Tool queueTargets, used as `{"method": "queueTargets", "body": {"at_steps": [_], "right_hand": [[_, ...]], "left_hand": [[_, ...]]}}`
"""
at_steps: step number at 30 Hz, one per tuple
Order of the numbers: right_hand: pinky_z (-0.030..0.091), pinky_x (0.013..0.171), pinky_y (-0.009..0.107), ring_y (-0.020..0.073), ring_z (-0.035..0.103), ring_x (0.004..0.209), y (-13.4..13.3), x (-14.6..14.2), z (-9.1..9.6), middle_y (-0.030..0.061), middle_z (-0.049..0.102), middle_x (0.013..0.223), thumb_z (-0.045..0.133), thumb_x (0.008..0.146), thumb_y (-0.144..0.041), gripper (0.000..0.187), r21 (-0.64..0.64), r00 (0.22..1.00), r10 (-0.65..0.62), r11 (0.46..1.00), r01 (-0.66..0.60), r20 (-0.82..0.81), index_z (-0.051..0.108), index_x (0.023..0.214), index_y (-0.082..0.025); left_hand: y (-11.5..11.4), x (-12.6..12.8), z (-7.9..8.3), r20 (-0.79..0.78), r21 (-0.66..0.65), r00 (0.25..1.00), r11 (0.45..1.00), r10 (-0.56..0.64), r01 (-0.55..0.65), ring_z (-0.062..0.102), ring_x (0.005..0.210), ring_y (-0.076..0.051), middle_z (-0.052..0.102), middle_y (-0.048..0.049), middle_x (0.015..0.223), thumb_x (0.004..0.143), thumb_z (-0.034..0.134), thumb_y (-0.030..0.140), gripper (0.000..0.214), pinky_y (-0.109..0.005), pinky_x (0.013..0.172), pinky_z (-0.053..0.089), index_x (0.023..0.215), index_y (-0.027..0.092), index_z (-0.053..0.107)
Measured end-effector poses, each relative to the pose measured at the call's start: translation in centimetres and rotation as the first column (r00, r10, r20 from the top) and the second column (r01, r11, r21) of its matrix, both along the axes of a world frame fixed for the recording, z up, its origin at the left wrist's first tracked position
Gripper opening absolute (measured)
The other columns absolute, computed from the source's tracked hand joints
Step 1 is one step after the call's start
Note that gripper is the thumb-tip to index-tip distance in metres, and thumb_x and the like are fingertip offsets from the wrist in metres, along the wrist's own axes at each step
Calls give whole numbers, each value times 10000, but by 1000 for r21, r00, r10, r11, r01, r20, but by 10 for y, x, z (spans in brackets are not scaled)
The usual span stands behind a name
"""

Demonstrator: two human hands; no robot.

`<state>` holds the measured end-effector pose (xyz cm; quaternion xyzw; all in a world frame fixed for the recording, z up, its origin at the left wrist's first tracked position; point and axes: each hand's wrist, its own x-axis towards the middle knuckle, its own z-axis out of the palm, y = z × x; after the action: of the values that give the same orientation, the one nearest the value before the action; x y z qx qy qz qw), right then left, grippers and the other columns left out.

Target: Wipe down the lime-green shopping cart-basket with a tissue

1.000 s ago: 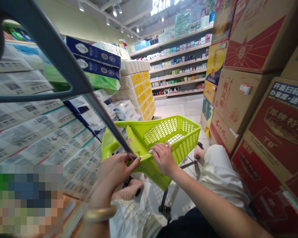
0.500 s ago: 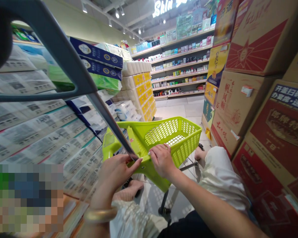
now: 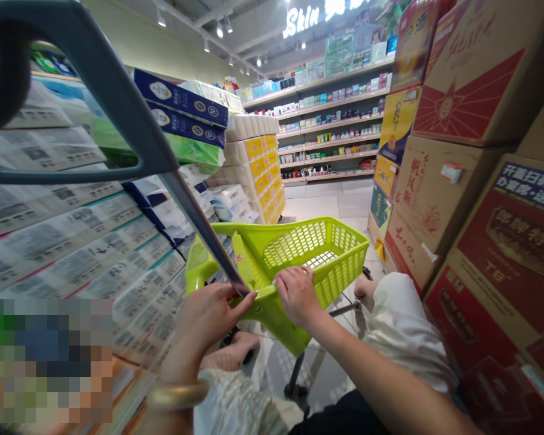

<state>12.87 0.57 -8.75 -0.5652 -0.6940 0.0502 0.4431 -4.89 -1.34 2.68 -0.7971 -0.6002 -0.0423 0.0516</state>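
A lime-green plastic shopping cart (image 3: 275, 319) stands before me, with slotted basket walls and bare slots showing in its floor. My right hand (image 3: 298, 297) is closed over the basket's near rim, fingers curled inward. At the rim's left corner, my left hand (image 3: 212, 313) grips the cart where the grey handle post (image 3: 200, 225) meets the green plastic. The thumb lies along the rim; the other fingers are partly hidden behind the post. A gold bangle (image 3: 178, 394) circles my left wrist. The post slants up to a dark grey handle (image 3: 90, 78) at upper left.
Wrapped paper packs (image 3: 63, 241) are stacked close on the left, with yellow-labelled packs (image 3: 267, 175) beyond. Printed cartons (image 3: 462, 187) rise on the right. Shelves of small goods (image 3: 330, 121) line the back. A tiled floor (image 3: 317, 202) runs between. My legs flank the cart.
The view has shifted slightly, so shelves and stacks sit a little lower and to the right. Both hands keep the same hold on the cart.
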Motion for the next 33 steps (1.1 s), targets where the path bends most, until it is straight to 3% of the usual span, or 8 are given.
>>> {"method": "queueTargets", "body": {"at_steps": [6, 9, 13, 16, 20, 22, 27, 33], "right_hand": [[188, 1011, 367, 174, 565, 942, 4, 12, -3, -3, 687, 879, 404, 988, -242, 273, -44, 999, -20, 999, 22, 47, 622, 825, -227], [206, 987, 370, 186, 566, 940, 12, 31, -13, 8, 688, 876, 413, 982, -230, 278, -87, 985, -154, 983, 161, 81, 629, 807, -223], [206, 986, 389, 197, 561, 943, 19, 46, -22, 14, 685, 875, 441, 970, -233, 251, -83, 968, -238, 966, 245, 85, 628, 803, -229], [207, 989, 398, 202, 553, 935, 17, 41, -21, 19, 683, 875, 450, 963, -227, 235, -65, 965, -254, 964, 258, 64, 620, 801, -229], [207, 1002, 389, 198, 552, 950, 8, 20, -12, 16, 679, 887, 430, 976, -233, 234, -49, 990, -137, 989, 139, 32, 609, 826, -231], [199, 1017, 385, 193, 553, 971, 4, 10, -8, 12, 677, 912, 430, 980, -240, 212, -34, 999, -41, 999, 42, 33, 607, 864, -235], [201, 1014, 382, 184, 559, 960, 7, 18, -13, 5, 676, 904, 404, 992, -252, 237, -38, 999, -27, 999, 29, 41, 607, 871, -237], [203, 1003, 386, 199, 555, 955, 15, 40, -22, 16, 678, 885, 413, 982, -244, 269, -40, 975, -212, 976, 214, 64, 623, 814, -236]], "left_hand": [[9, -12, -3, 85, 8, 993, 997, -81, 80, 645, 726, -192, 753, -22, 814, 849, 429, 633, 481, -277, 602, 391, 830, 296, 773], [10, -19, -7, 166, 190, 975, 975, -147, 115, 641, 767, -201, 741, -26, 796, 823, 500, 622, 442, -314, 732, 439, 735, 251, 722], [-6, -21, -16, 208, 636, 969, 771, -134, -30, 632, 861, -240, 701, -55, 812, 843, 555, 483, 281, -418, 903, 421, 844, 211, 625], [-23, -8, -28, 250, 786, 958, 607, -142, -115, 622, 908, -243, 677, -61, 886, 834, 602, 337, 170, -424, 897, 444, 952, 219, 574], [-30, 28, -47, 131, 682, 881, 686, -455, 253, 617, 957, -209, 652, -77, 1022, 856, 535, 206, 284, -347, 862, 489, 1137, 235, 562], [-25, 46, -56, 116, 562, 876, 758, -468, 331, 597, 1055, -216, 630, -105, 1143, 868, 499, 191, 397, -344, 913, 488, 1264, 208, 514], [-12, 67, -69, 48, 390, 953, 884, -299, 257, 578, 1095, -267, 626, -151, 1173, 838, 519, 195, 535, -406, 938, 469, 1361, 108, 450], [-14, 75, -68, -59, 321, 983, 929, -175, 185, 590, 985, -271, 663, -129, 1047, 801, 578, 229, 400, -412, 889, 434, 1186, 120, 582]]}}
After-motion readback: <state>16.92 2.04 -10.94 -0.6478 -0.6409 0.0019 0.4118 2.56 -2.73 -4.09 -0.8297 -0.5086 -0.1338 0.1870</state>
